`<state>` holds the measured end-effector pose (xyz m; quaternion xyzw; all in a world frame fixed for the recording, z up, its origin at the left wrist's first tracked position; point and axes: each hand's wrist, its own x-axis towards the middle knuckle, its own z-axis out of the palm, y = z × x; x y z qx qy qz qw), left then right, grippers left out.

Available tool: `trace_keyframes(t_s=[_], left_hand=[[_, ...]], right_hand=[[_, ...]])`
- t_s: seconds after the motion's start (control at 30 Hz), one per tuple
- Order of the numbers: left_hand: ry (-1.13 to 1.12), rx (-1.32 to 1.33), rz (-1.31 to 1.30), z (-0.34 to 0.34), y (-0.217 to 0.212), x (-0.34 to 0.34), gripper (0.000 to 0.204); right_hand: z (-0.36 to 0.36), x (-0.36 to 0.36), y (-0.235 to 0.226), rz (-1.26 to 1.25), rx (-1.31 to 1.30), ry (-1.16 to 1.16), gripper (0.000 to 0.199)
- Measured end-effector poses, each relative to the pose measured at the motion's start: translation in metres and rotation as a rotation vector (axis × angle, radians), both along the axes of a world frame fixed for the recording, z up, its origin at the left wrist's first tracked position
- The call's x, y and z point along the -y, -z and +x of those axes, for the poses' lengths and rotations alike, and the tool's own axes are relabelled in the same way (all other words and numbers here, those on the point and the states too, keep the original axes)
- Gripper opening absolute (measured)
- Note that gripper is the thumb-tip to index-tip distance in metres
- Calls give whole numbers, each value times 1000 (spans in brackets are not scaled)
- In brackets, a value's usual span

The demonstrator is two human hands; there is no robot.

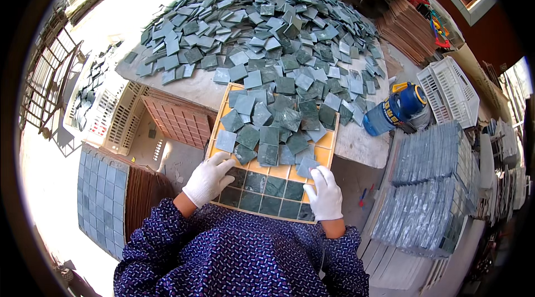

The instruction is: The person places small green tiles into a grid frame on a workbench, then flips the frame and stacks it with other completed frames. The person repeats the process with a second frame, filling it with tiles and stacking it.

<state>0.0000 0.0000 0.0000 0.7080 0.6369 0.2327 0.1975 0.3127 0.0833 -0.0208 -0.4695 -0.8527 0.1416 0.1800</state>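
Note:
A shallow wooden tray (332, 149) with a yellow gridded bottom lies in front of me, its far end against a pile of tiles. Dark green square tiles (275, 186) fill the two rows of cells nearest me. Farther up, loose green and grey tiles (268, 146) lie scattered and overlapping over the grid. My left hand (207, 180), in a white glove, rests at the tray's left edge with thumb and fingers apart. My right hand (325, 195), gloved too, is at the right edge, fingers apart, its fingertips touching a loose light grey tile (306, 168).
A big heap of tiles (245, 24) covers the worktable (365, 144). A blue bottle (384, 116) stands at its right. Stacked tile sheets (423, 191) and white crates (448, 88) are on the right. At left are a tile-faced stack (103, 194) and a pale crate (120, 116).

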Motion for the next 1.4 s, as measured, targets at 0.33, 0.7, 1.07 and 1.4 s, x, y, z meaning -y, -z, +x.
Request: trace_keyframes(t_s=[0.33,0.7,1.07,1.4], left_hand=[[-242,-266,130,42,16,-42,48],[-192,-325,417,28,18,-48,14],[-116,151,30,-39,6,3,31],[-52,-6,51,-34,7,17,37]], right_hand=[[11,-32,-9,178,12,-67,40],[58,-30,-24,-307,-150,-51,18],[47,3,-13,-247,-61,-5,29],[46,8,-20,-221,8,-53,45]])
